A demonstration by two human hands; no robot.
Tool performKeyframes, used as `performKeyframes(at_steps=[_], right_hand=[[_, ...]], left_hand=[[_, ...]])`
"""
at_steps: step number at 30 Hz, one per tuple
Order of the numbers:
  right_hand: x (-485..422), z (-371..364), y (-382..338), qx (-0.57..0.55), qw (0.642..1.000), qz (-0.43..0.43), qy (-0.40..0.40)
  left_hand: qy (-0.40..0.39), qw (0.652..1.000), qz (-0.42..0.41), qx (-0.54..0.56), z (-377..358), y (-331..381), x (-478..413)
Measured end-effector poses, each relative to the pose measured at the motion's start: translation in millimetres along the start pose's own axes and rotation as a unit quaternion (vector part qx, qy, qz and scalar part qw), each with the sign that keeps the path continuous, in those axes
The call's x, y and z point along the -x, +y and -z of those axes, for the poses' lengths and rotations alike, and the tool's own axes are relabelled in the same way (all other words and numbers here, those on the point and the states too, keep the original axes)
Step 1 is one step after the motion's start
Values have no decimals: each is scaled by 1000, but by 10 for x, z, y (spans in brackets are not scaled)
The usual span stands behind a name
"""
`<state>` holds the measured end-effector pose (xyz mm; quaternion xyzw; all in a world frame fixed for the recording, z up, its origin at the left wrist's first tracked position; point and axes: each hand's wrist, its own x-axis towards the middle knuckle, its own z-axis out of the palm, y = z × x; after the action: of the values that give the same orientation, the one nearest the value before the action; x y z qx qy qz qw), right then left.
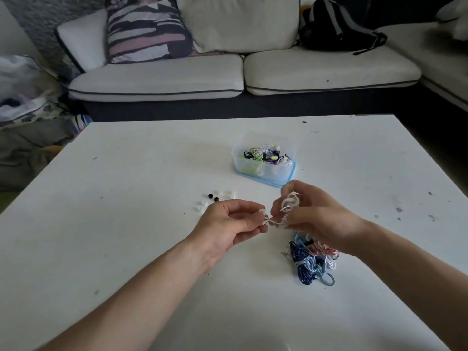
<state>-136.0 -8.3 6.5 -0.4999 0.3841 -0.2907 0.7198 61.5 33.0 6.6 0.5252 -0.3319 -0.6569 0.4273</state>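
Observation:
A white and pink cord (288, 203) is stretched between both hands above the white table (152, 249). My left hand (228, 226) pinches one end of it between thumb and fingertips. My right hand (314, 216) grips a bunched, looped part of the same cord, with loops sticking up over its fingers. Under my right wrist lies a tangle of blue, light blue and pink cords (311, 262).
A clear plastic box (264, 171) with a blue rim, holding cords and beads, stands just beyond my hands. Two black beads (213, 197) and several clear beads (225, 193) lie to the left. A white sofa (228, 77) with a backpack (336, 26) is behind the table.

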Motion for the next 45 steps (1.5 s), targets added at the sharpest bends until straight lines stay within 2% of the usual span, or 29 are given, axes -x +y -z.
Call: performKeyframes(at_steps=[3, 5, 8, 16, 22, 25, 32, 34, 37, 39, 43, 45], right_hand=[[-19, -24, -3, -3, 999, -12, -29], [-53, -74, 30, 13, 1000, 2, 13], [-67, -150, 118, 99, 992, 57, 60], [-51, -204, 174, 112, 985, 107, 73], [-44, -201, 189, 83, 990, 88, 67], [-49, -183, 198, 61, 995, 50, 64], [-104, -132, 239, 1, 991, 16, 134], [-124, -85, 226, -18, 990, 17, 142], [-149, -11, 222, -54, 988, 7, 147], [-169, 14, 234, -56, 987, -4, 152], [-187, 21, 266, -32, 987, -18, 159], [-191, 10, 282, -27, 986, -29, 162]], left_hand=[[-1, 1000, -12, -8, 20, -11, -10], [-2, 1000, -23, -8, 26, -19, -12], [4, 1000, -29, 0, 20, -27, -24], [17, 998, -33, 43, -27, -51, -38], [40, 997, -27, 53, -47, -116, -48], [47, 999, -25, 6, -34, -154, -60], [24, 990, -30, -138, -44, -209, -81], [54, 966, -73, -240, 49, -210, -185], [154, 878, -152, -427, 297, -192, -453], [194, 833, -148, -497, 466, -174, -608], [210, 776, -118, -583, 585, -183, -850], [218, 760, -112, -602, 553, -177, -961]])
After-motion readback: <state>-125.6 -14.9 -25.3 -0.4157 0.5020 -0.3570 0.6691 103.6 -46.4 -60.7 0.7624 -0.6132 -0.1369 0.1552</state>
